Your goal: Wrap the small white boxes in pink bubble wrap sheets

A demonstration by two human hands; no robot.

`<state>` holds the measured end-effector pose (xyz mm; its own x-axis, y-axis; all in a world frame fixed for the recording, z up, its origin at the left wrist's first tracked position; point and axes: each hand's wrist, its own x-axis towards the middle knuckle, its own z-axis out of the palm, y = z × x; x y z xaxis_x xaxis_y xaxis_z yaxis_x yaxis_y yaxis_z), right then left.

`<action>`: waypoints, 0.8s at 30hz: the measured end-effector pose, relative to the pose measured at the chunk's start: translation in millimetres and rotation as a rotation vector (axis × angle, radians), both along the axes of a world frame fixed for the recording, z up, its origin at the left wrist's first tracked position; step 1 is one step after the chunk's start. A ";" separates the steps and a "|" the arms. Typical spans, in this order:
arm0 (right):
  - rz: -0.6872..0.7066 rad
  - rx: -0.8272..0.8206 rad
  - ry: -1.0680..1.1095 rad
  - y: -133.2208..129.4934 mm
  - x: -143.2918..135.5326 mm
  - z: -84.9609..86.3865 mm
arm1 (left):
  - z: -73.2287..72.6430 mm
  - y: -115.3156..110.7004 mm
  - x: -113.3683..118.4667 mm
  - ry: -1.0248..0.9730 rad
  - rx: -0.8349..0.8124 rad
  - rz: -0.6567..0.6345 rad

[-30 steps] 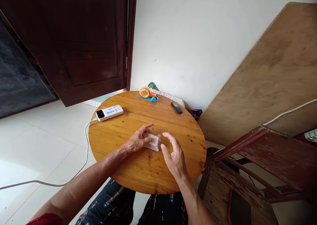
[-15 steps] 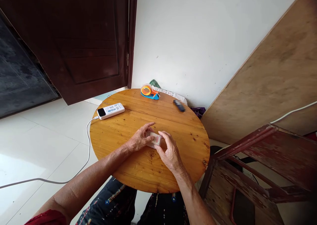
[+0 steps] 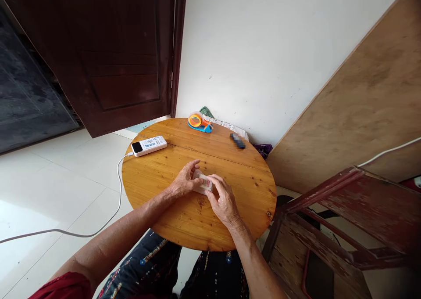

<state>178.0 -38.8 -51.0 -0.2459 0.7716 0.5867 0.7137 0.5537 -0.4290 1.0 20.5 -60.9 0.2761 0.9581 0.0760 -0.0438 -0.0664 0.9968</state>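
A small whitish box with red print [image 3: 206, 184], seemingly in clear wrapping, lies at the middle of the round wooden table [image 3: 158, 176]. My left hand [image 3: 186, 180] is on its left end, thumb over the top and the other fingers partly raised behind it. At the right end, my right hand [image 3: 222, 198] grips the box between thumb and fingers.
A white power bank [image 3: 149, 146] with a cable is at the table's left. An orange and blue tape dispenser [image 3: 200, 122] stands at the back, with a dark blurred object [image 3: 237, 141] to its right. A worn wooden chair [image 3: 329, 228] is at the right.
My left hand's fingers have drawn back slightly, showing more of the wrapping at the box's left end. My right hand stays at the right end. The view has shifted a little.
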 end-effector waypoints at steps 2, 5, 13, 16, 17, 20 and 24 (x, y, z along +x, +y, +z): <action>0.013 -0.003 0.006 0.3 -0.3 1.5 | 0.4 1.3 -1.0 -0.022 -0.017 0.015; 0.017 0.004 0.006 1.2 0.0 0.6 | 1.9 3.0 -2.7 -0.051 -0.026 0.061; 0.008 -0.005 0.013 0.9 0.5 -1.6 | 6.7 2.1 -6.0 -0.057 -0.026 0.089; 0.004 -0.010 0.019 -0.3 0.3 -0.8 | 7.7 -1.0 -5.9 0.002 -0.015 0.051; 0.005 -0.011 0.016 -0.6 0.2 -0.5 | 8.0 -2.1 -5.7 0.025 -0.006 0.035; 0.012 -0.012 0.008 -1.5 -0.4 0.3 | 8.8 -5.0 -5.1 0.104 0.065 0.006; 0.013 -0.003 0.008 -1.9 -1.5 0.3 | 9.6 -5.9 -5.1 0.190 0.171 -0.011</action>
<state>176.5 -40.7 -50.7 -0.2507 0.7700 0.5868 0.7031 0.5615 -0.4364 -4.1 14.6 -51.4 0.3114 0.9327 0.1821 0.1420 -0.2351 0.9615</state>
